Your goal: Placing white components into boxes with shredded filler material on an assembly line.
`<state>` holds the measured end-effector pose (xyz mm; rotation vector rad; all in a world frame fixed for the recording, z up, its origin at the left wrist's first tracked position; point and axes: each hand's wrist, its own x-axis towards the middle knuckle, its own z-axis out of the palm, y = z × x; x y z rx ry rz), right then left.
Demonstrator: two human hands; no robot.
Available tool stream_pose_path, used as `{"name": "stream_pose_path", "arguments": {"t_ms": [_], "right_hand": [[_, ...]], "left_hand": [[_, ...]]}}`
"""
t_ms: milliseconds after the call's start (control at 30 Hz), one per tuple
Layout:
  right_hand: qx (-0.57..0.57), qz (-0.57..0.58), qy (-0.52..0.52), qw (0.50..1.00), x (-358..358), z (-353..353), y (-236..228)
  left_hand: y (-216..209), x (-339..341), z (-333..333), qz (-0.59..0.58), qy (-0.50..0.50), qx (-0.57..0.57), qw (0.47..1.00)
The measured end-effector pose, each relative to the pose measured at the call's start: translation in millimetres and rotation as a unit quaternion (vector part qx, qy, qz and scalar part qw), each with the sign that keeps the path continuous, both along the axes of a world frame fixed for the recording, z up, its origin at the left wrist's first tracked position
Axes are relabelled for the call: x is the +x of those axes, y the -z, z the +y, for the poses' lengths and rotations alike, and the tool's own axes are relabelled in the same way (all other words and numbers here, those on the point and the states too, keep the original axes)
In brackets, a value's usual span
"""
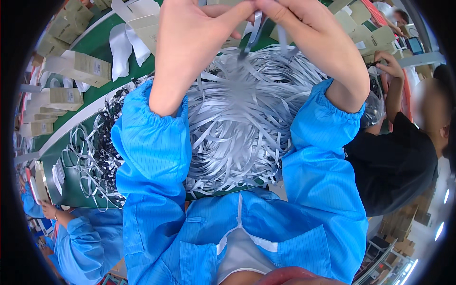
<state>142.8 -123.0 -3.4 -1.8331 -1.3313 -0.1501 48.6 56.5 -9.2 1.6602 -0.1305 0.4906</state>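
Both hands are raised at the top of the view, with their fingertips meeting. My left hand (192, 40) pinches a grey lanyard strap (257, 23), thumb and fingers pressed together. Against it, my right hand (313, 35) also closes thumb and finger on the strap. The part between the fingertips is partly cut off by the upper edge. From the fingers the strap hangs down, its dark, blurred end (243, 52) over the pile. Below my hands and between my forearms spreads a large heap of grey lanyards (237, 128).
Black clips (111, 142) gather along the heap's left side on the green table (52, 156). Beige boxes (85, 69) and white pouches (120, 52) stand farther left. A person in black (394, 166) sits close on the right; another in blue (90, 242) is at lower left.
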Motion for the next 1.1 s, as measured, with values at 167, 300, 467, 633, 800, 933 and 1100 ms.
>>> {"name": "stream_pose_path", "arguments": {"t_ms": [167, 300, 467, 633, 800, 933, 1100], "right_hand": [[-0.004, 0.043, 0.073, 0.996, 7, -13, -10], [0.120, 0.246, 0.105, 0.956, -16, 13, -27], [0.414, 0.426, -0.033, 0.804, -4, 48, -11], [0.364, 0.398, 0.088, 0.837, -3, 47, -23], [0.080, 0.238, 0.264, 0.931, -17, 30, -42], [0.023, 0.053, 0.298, 0.953, -40, 36, -28], [-0.222, 0.022, 0.272, 0.936, -45, 24, -33]], "left_hand": [[-11, 6, -12, 0.093, -0.016, -0.011, 0.995], [-2, 11, -19, 0.123, 0.052, -0.078, 0.988], [36, 24, -21, 0.013, 0.160, -0.044, 0.986], [27, 15, -27, 0.072, 0.169, -0.107, 0.977], [32, 19, -19, 0.099, 0.194, 0.085, 0.972], [37, 15, -22, 0.049, 0.169, 0.127, 0.976], [29, 10, -9, 0.112, 0.221, 0.111, 0.962]]}}
